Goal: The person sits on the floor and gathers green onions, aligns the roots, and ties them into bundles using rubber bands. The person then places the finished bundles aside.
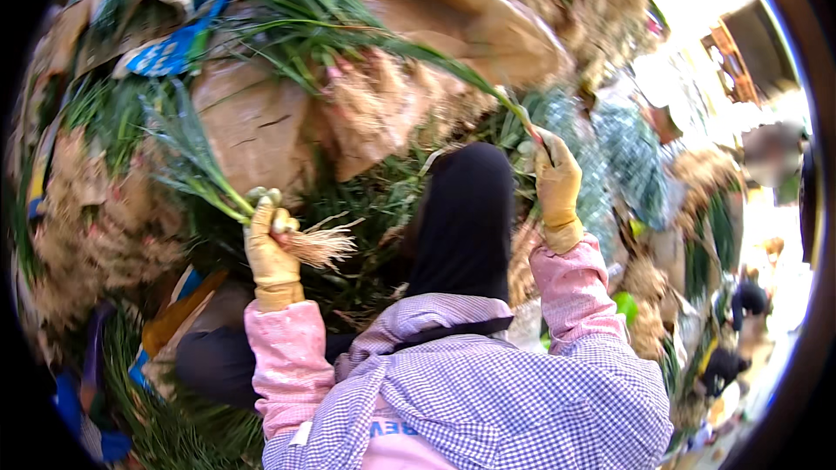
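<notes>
My left hand [271, 248], in a yellowish work glove, grips a small bunch of green onions [228, 199] around the lower stems. Their pale stringy roots [323, 245] stick out to the right of my fingers, and the leaves fan up and left. Held up at the right, my gloved right hand [558, 179] pinches a long green onion stalk [483, 83] near its reddish base. That stalk's leaves reach up and left, over a large pile of green onions [307, 6] with a thick mat of roots [379, 98].
Brown paper sheets [251, 124] lie among the piles before me. Loose green leaves [366, 199] cover the ground around my dark-trousered knee [467, 209]. More rooted bundles [104, 228] are heaped at the left. Clear plastic wrapping [630, 150] lies at the right, with people [748, 300] farther off.
</notes>
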Tool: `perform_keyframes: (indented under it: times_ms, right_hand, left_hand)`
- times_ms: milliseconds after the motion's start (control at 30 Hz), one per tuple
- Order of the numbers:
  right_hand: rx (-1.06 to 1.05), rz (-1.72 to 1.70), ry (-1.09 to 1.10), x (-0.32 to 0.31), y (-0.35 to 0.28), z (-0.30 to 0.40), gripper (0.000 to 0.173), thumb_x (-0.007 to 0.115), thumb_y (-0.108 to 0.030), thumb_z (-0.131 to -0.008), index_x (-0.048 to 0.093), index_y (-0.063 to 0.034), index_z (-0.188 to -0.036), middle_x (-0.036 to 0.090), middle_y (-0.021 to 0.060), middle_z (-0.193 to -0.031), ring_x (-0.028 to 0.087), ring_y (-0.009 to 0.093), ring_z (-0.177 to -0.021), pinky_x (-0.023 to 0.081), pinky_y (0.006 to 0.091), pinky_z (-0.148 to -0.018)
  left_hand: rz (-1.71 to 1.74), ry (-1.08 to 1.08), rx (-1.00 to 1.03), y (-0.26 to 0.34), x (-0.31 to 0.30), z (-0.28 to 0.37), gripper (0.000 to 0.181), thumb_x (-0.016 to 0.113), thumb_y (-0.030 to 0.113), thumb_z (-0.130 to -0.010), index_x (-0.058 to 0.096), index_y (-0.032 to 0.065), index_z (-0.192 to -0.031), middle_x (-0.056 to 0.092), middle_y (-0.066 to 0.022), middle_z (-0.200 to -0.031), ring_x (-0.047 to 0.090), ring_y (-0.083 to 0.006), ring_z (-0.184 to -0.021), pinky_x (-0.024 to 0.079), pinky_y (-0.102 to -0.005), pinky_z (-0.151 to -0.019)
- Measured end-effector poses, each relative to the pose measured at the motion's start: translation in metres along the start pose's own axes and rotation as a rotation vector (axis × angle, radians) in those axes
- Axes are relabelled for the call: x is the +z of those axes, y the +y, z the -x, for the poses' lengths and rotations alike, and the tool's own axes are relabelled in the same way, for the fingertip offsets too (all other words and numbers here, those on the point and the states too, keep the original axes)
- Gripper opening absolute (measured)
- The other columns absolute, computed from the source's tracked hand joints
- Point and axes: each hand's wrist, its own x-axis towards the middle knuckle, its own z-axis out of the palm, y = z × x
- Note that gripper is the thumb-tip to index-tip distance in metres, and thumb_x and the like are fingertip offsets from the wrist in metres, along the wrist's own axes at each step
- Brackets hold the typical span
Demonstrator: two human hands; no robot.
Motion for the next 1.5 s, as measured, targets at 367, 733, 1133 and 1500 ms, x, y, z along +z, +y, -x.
perform_keyframes:
  times_ms: [367,733,1133,1500]
  right_hand:
    - [0.306,0.748,-0.103,-0.068,0.155,0.052,0.030,0.059,-0.026,-0.079,0.061,-0.0078,-0.102,0.063,0.0177,-0.097,0.060,0.035,-0.092,0.047,0.0393,-0.082]
    - [-0.213,0.568,-0.683,0.227,-0.054,-0.010,0.030,0.061,-0.022,-0.081,0.054,-0.0076,-0.106,0.064,0.0171,-0.088,0.062,0.032,-0.082,0.049,0.0400,-0.070]
    - [-0.297,0.128,-0.413,0.223,-0.076,0.035,0.021,0.061,-0.014,-0.083,0.059,-0.0061,-0.102,0.065,0.0111,-0.077,0.064,0.024,-0.072,0.050,0.0325,-0.065]
    - [0.079,-0.173,-1.219,0.207,-0.083,0.060,0.028,0.066,-0.021,-0.082,0.063,0.0020,-0.098,0.063,0.0054,-0.081,0.055,0.010,-0.077,0.046,0.0244,-0.072]
  left_hand:
    - [-0.165,0.103,-0.100,-0.015,0.011,-0.001,0.025,0.066,0.004,-0.078,0.057,0.0085,-0.101,0.051,0.0031,-0.066,0.039,-0.0026,-0.045,0.031,-0.0164,-0.039]
    - [0.058,0.043,-0.184,0.006,-0.012,0.016,0.011,0.057,0.002,-0.082,0.057,0.0096,-0.089,0.067,-0.0100,-0.089,0.064,-0.0170,-0.067,0.055,-0.0366,-0.065]
    - [-0.058,0.019,-0.232,-0.013,-0.020,-0.002,0.010,0.055,-0.001,-0.083,0.055,0.0087,-0.084,0.064,-0.0153,-0.104,0.065,-0.0186,-0.073,0.055,-0.0318,-0.063]
    - [-0.229,-0.028,-0.126,-0.014,-0.020,-0.001,0.002,0.059,0.008,-0.083,0.058,0.0078,-0.081,0.063,-0.0049,-0.073,0.047,-0.0075,-0.044,0.037,-0.0185,-0.040]
